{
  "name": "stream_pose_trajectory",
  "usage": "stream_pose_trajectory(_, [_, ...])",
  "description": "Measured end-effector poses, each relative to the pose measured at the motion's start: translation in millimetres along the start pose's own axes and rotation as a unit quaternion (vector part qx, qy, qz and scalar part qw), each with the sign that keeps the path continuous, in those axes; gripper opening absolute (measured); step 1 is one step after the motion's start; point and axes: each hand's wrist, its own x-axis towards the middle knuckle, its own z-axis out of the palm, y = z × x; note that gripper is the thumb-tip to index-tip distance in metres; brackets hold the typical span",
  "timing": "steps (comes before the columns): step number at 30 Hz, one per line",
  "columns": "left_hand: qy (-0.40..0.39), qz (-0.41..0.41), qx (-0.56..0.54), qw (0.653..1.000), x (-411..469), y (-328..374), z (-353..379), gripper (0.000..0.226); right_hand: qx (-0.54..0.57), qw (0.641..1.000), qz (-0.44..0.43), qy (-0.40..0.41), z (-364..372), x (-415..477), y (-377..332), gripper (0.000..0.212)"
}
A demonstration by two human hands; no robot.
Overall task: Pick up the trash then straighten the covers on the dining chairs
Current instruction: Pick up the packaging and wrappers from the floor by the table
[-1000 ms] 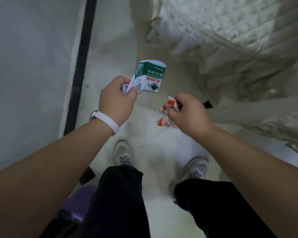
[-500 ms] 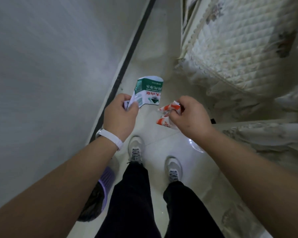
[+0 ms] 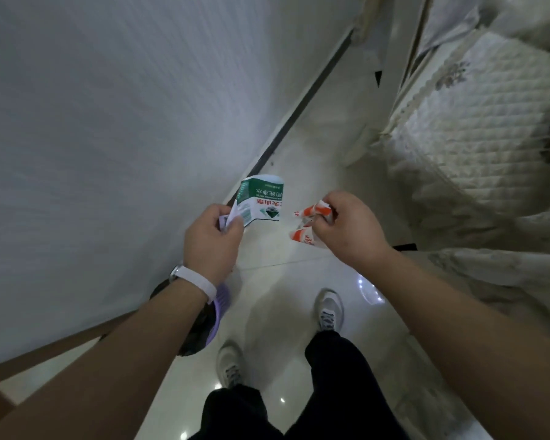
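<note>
A green-and-white label (image 3: 262,201) is pinched in the left hand (image 3: 211,242); crumpled orange-and-white wrappers (image 3: 308,223) are gripped in the right hand (image 3: 346,230), near the quilted chair cover (image 3: 477,128)

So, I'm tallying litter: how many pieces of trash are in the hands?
2: a green label pinched in the left hand, a red-and-white wrapper in the right hand. More may be bunched inside either fist.

Dim, soft focus, fisheye-bent edges, floor (image 3: 299,312) glare.
</note>
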Motion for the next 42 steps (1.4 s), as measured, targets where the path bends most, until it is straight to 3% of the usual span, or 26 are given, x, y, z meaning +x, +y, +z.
stream_pose_trajectory(6, [0.03,0.02,-0.01,0.999,0,-59,-62,0.015,-0.036,0.998,-0.044,0.0,56,-24,-54,0.009])
stream_pose_trajectory(13, [0.014,0.031,-0.032,0.999,-38,-164,-152,0.013,-0.068,0.997,-0.032,-0.016,174,-106,-129,0.011])
stream_pose_trajectory(23, [0.01,-0.027,-0.046,0.999,-99,-298,-248,0.017,-0.062,0.995,-0.053,-0.056,305,-189,-190,0.009])
stream_pose_trajectory(29, [-0.028,-0.095,-0.022,0.995,-101,-375,-221,0.002,-0.084,0.991,-0.032,-0.1,366,-182,-157,0.014])
stream_pose_trajectory(42, [-0.016,-0.178,0.024,0.984,-50,-541,-79,0.008,-0.099,0.982,-0.053,-0.152,515,-104,-3,0.013])
